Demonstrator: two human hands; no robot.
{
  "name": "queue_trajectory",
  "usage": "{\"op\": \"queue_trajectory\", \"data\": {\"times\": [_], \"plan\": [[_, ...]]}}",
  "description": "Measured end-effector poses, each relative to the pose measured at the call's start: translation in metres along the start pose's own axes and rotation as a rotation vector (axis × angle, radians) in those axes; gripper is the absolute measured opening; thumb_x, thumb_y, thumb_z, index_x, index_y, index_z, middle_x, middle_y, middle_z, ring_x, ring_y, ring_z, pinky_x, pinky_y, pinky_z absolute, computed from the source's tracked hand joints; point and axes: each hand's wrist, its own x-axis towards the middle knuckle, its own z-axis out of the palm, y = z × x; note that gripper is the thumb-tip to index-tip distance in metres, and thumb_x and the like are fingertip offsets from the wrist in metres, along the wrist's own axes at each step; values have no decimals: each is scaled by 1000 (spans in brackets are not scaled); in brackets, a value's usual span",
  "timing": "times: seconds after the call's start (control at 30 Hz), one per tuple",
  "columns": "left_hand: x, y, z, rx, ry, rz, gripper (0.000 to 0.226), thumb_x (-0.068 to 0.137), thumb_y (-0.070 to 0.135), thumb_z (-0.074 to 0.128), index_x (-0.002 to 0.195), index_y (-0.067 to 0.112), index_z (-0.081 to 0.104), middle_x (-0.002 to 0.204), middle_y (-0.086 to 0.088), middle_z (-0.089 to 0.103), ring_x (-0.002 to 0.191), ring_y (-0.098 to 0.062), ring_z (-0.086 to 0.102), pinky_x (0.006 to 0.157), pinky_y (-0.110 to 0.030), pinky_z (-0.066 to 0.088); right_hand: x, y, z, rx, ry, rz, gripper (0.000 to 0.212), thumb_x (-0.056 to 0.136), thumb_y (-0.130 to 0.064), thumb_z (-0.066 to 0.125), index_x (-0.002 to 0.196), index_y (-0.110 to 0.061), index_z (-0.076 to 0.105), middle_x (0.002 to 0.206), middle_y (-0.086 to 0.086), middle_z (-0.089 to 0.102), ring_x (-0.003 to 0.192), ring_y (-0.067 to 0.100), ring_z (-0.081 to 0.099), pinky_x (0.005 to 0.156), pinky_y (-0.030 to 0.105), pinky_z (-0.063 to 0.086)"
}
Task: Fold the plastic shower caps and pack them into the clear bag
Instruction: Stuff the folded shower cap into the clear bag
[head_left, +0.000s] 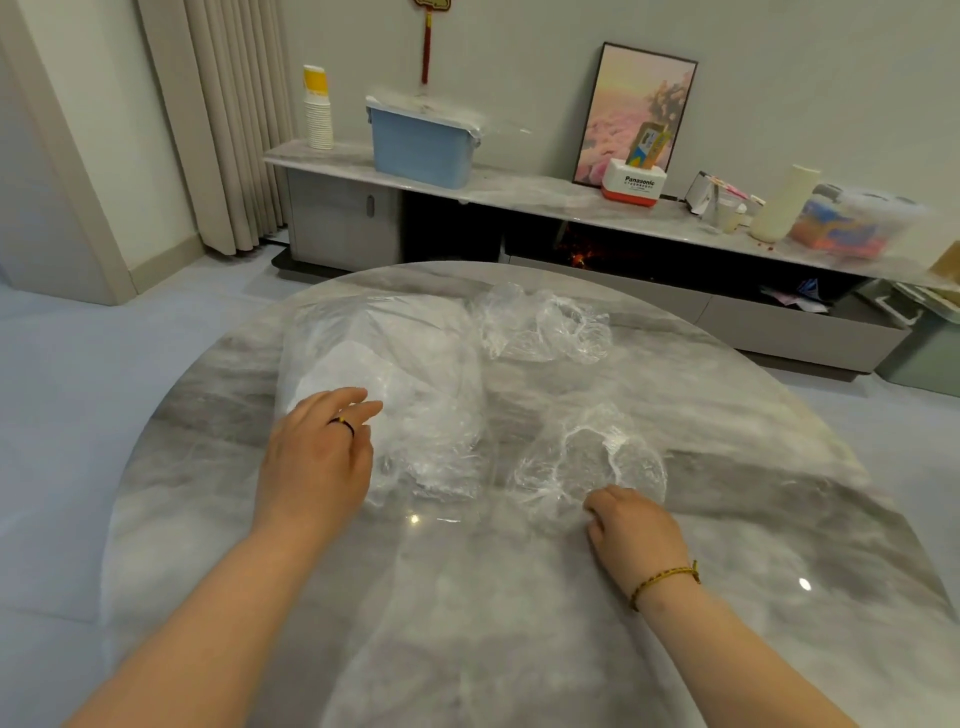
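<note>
Marble round table (467, 623) | clear bag (395, 364) left of centre, part filled | left hand (317, 457) flat on bag, fingers relaxed | right hand (636, 530) fingers curled, gripping near shower cap (587, 457) rim | second cap (540, 325) crumpled, far centre

Two bare forearms are seen, one at 7 o'clock and one at 5 o'clock in the view. A thin dark ring (344, 425) with a small yellow spot is worn on a finger of the left grip (317, 457). A braided yellow-olive cord bracelet (662, 578) is worn round the wrist of the right grip (636, 530), and a small knot is shown at its 3 o'clock side.
</note>
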Motion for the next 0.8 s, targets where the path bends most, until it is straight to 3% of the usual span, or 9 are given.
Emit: {"op": "queue_trajectory", "data": {"times": [0.1, 0.2, 0.23, 0.3, 0.37, 0.43, 0.57, 0.7, 0.8], "plan": [[-8, 17, 1, -108, -58, 123, 30, 78, 15, 47, 89, 3, 72, 95, -10, 70, 93, -13, 51, 78, -18, 44, -18, 7, -3, 175, 36, 9, 21, 90, -9, 49, 104, -12, 64, 105, -1, 63, 100, 18, 58, 76, 24, 44], [-34, 39, 14, -90, -295, 333, 47, 73, 39, 41, 107, 17, 65, 105, -1, 69, 96, -9, 53, 79, -19, 44, -47, 11, -5, 306, 80, -85, 12, 54, -14, 66, 64, -20, 67, 66, -10, 67, 56, 8, 65, 46, 18, 50], [-46, 46, 19, -53, -387, 396, 54, 70, 48, 38, 114, 22, 57, 110, 4, 67, 97, -7, 56, 78, -18, 47, -59, 11, -5, 306, 59, -114, 15, 48, -17, 66, 62, -23, 66, 66, -14, 67, 54, 4, 64, 48, 12, 49], [-68, 59, 27, 5, -517, 483, 67, 63, 59, 30, 120, 27, 45, 114, 11, 64, 102, -4, 59, 83, -16, 46, -79, 13, -11, 384, -87, -107, 17, 62, -10, 67, 72, -23, 70, 85, -22, 66, 73, -5, 63, 66, 3, 44], [-84, 65, 33, 2, -575, 552, 70, 61, 60, 29, 121, 26, 42, 116, 12, 64, 109, -3, 52, 93, -18, 38, -96, 16, -12, 505, -166, -44, 36, 81, -3, 58, 78, -37, 69, 98, -26, 58, 94, -8, 56, 82, -1, 36], [-90, 72, 35, -17, -644, 595, 66, 61, 57, 32, 118, 27, 48, 114, 11, 65, 110, -4, 51, 95, -21, 32, -104, 16, -15, 638, -282, 41, 46, 84, -3, 54, 67, -45, 57, 94, -24, 57, 88, -13, 55, 81, -2, 35], [-96, 71, 35, 27, -784, 609, 55, 66, 59, 32, 97, 35, 71, 104, 21, 67, 103, 1, 61, 104, -20, 21, -95, 14, -20, 732, -321, 97, 33, 85, -6, 52, 67, -33, 50, 78, -12, 60, 74, -1, 55, 71, 6, 41], [-101, 62, 44, 9, -696, 633, 61, 80, 77, 13, 106, 41, 54, 110, 24, 53, 106, 6, 47, 104, -17, 18, -82, 20, -20, 960, -281, 263, 32, 88, 0, 45, 61, -17, 45, 60, -3, 56, 64, 15, 55, 67, 26, 44], [-104, 67, 53, -135, -566, 588, 35, 77, 67, 41, 91, 35, 48, 93, 20, 52, 91, 4, 46, 94, -15, 29, -77, 30, -17, 1132, -254, 415, 31, 90, 4, 42, 61, -10, 44, 41, -5, 53, 47, 15, 55, 55, 31, 43]]}}
